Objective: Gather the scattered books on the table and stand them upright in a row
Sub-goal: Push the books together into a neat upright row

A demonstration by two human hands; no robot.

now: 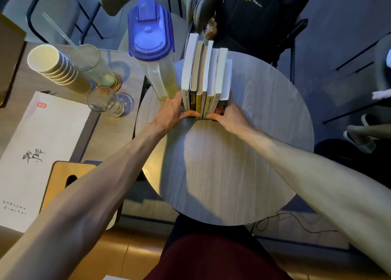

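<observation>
At the far side of the round table [232, 163], the books [205, 74] stand upright in a row beside a pitcher [154, 46]. The left hand [173, 112] presses outstretched fingers [191, 114] against the spines' feet. The right hand [229, 115] bends its fingers [211, 116] there too; whether they grip, I cannot tell.

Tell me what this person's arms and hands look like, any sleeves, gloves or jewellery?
Both arms are bare as far as the frame shows, with no sleeves in sight. The left hand and right hand wear no gloves, and no watch, bracelet or ring shows. Dark red clothing covers the lap.
</observation>
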